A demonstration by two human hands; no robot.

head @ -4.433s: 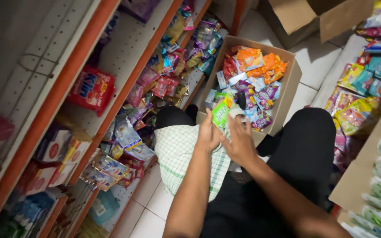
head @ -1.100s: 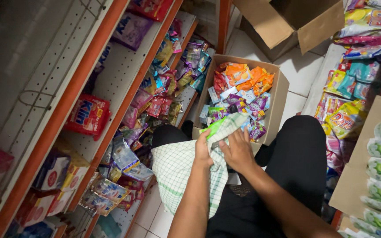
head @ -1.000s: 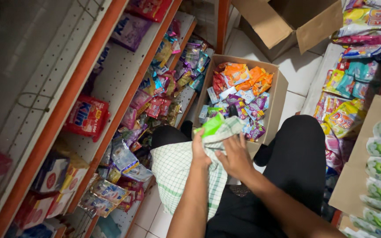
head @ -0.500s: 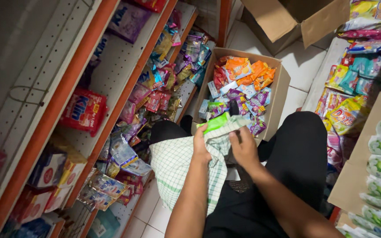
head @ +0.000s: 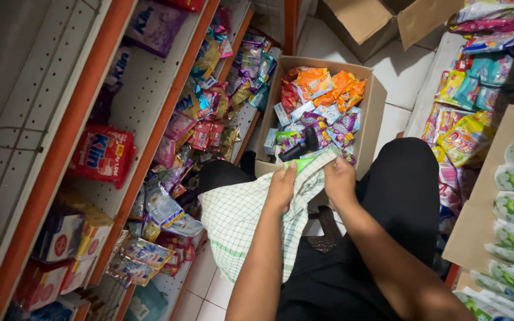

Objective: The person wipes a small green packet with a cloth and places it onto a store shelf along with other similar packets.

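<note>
While both hands work the cloth:
Left hand (head: 282,185): fingers clamped on checked cloth (head: 239,220), green packet (head: 299,163) at fingertips.
Right hand (head: 339,181): gripping cloth.
Box (head: 375,101): orange, purple sachets.

The cloth (head: 239,220) is white with a green check; beyond it, the brown cardboard box (head: 377,101) holds orange, purple and blue packets (head: 328,104).
</note>
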